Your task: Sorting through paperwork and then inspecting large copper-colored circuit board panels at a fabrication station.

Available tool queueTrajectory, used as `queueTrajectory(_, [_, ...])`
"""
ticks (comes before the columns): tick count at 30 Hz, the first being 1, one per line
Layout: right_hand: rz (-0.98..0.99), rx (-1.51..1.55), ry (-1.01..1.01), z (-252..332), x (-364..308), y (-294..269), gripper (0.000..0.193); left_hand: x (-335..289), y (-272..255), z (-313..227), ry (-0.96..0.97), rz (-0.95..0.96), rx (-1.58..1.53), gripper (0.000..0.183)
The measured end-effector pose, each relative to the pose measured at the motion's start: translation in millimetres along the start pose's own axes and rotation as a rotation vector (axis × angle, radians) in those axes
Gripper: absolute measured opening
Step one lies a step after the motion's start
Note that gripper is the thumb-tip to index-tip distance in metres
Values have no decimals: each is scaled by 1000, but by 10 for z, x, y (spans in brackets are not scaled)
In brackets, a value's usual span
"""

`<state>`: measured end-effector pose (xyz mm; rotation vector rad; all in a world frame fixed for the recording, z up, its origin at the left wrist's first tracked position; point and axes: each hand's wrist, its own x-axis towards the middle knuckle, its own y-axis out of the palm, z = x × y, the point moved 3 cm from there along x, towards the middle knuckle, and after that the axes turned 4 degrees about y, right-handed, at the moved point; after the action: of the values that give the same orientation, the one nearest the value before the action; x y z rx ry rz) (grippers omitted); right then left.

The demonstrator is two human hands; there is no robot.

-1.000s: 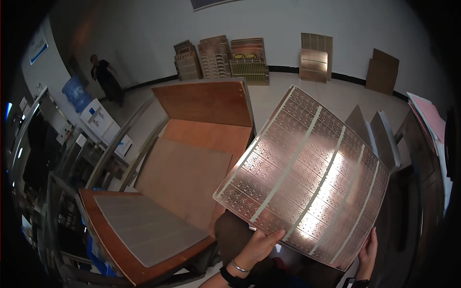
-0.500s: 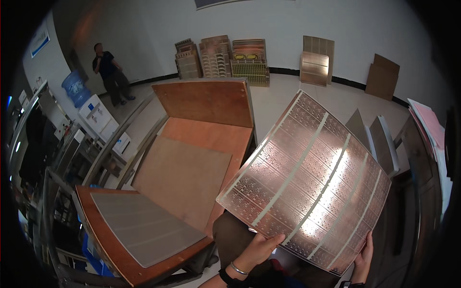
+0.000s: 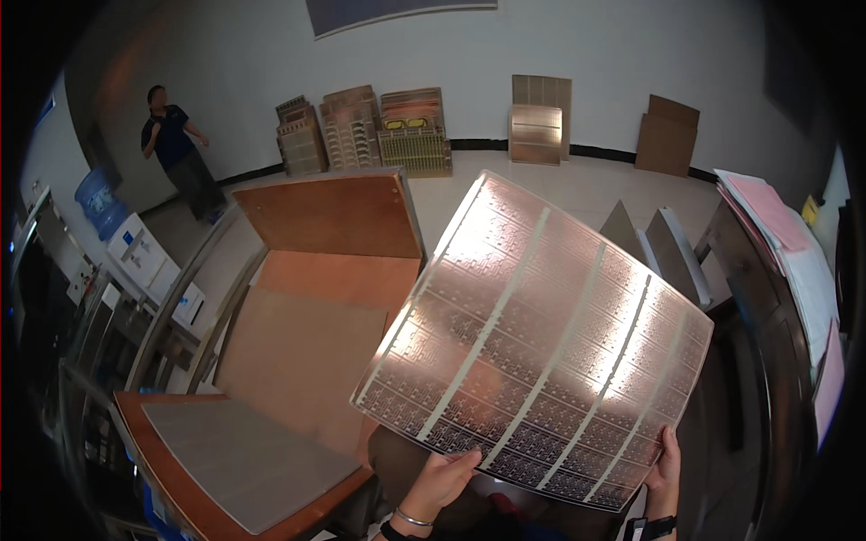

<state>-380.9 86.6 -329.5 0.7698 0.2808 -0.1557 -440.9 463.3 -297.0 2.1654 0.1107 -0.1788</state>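
Note:
A large copper-coloured circuit board panel (image 3: 550, 334), etched with rows of fine patterns and pale strips, is held up tilted before me. My left hand (image 3: 444, 478) grips its lower edge, thumb on the front face. At the lower right, my right hand (image 3: 665, 464) holds the side edge near the corner. The fingers behind the panel are hidden. To the left is a wooden rack (image 3: 334, 216) with reddish-brown boards. A brown sheet (image 3: 302, 352) lies inside it, and a grey panel (image 3: 253, 460) rests on its near-left board.
Stacks of patterned panels (image 3: 350, 131) lean on the far wall, with brown boards (image 3: 666, 135) farther right. A person (image 3: 176, 144) stands at the far left near a water dispenser (image 3: 149, 257). At right, a dark cabinet (image 3: 753, 270) carries pink and white papers (image 3: 767, 212).
My view has swung right, so the surroundings sit farther left. The panel, still in both hands, has tilted and its bright reflections have shifted. The person's arm has lowered away from the body.

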Motion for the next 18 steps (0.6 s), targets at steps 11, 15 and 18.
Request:
queueTrajectory(11, [204, 20, 46, 64, -146, 324, 31, -14, -525, 123, -44, -54, -33, 16])
queueTrajectory(15, [283, -52, 86, 123, -213, 517, 35, -26, -623, 65, -31, -53, -34, 20])
queueTrajectory(18, [278, -77, 127, 54, -187, 357, 41, 9, -31, -343, 210, -27, 59, 45])
